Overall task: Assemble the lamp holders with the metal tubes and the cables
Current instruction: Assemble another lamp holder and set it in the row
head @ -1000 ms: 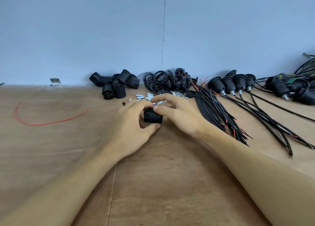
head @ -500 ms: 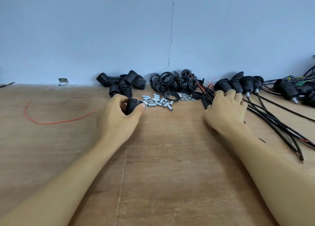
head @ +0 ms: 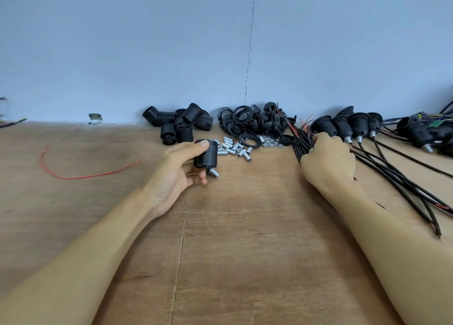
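**Fingers [head: 202, 177] clasped on lamp holder; other hand on cables**

Left hand [head: 176, 175]: fingers curled closely round a black ribbed lamp holder [head: 207, 154], thumb pressed on its upper end. The holder is held roughly upright just above the desk [head: 245, 238]. A short silver metal tube [head: 215, 173] protrudes from its lower end.

Right hand [head: 328, 160]: knuckles up on the bundle of black cables [head: 299, 144], fingers bent round the strands, fingertips hidden. The cables fan out rightward across the desk, with red cores showing at some ends.

Along the wall [head: 147, 54] lie loose holders [head: 181, 123] and black rings [head: 247, 121]. Loose tubes [head: 235, 148] and nuts [head: 270, 143] lie just beyond the held holder. Wired holders [head: 343, 128] lie in a row just beyond the right hand. A red wire [head: 81, 177] lies well apart to the left.

The desk's far edge meets the wall. Its widest open stretch lies between the forearms, toward the near side.
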`<action>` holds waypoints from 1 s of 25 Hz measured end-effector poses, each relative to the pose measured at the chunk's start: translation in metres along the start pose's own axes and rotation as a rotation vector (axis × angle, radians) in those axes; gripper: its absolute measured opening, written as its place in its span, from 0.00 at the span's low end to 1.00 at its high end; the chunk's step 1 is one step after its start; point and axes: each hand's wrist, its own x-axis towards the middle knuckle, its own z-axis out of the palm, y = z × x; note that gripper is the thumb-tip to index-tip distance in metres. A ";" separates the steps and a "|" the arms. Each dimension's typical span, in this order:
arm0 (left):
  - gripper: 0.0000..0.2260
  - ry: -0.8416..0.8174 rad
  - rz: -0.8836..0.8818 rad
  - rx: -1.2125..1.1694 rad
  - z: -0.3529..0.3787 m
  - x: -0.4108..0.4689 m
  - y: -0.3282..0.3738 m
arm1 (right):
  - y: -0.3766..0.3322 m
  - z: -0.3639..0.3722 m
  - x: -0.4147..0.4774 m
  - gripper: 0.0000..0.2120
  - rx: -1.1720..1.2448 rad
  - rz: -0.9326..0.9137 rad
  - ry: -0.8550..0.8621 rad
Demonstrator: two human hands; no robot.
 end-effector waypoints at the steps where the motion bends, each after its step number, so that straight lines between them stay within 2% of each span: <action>1: 0.15 -0.017 -0.003 0.006 0.002 0.000 -0.001 | -0.001 -0.001 0.001 0.18 0.067 0.010 0.035; 5: 0.15 -0.065 0.009 0.128 0.009 -0.003 -0.002 | -0.011 -0.006 0.003 0.17 0.289 -0.038 0.252; 8: 0.11 -0.081 0.023 0.219 0.010 -0.003 -0.003 | -0.022 -0.006 -0.007 0.16 0.414 -0.226 0.342; 10: 0.17 -0.019 0.042 0.280 0.011 -0.004 -0.006 | -0.031 0.001 -0.020 0.14 0.448 -0.407 0.326; 12: 0.24 0.034 0.055 0.344 0.013 -0.005 -0.009 | -0.038 0.009 -0.030 0.13 0.485 -0.507 0.247; 14: 0.24 0.052 0.064 0.387 0.012 -0.006 -0.012 | -0.043 0.017 -0.037 0.13 0.523 -0.575 0.179; 17: 0.19 0.055 0.078 0.386 0.016 -0.008 -0.013 | -0.042 0.022 -0.040 0.12 0.587 -0.685 0.151; 21: 0.19 0.070 0.088 0.392 0.022 -0.011 -0.009 | -0.043 0.023 -0.044 0.10 0.607 -0.728 0.124; 25: 0.18 0.043 0.059 0.421 0.023 -0.016 -0.007 | -0.041 0.014 -0.045 0.09 0.650 -0.662 0.148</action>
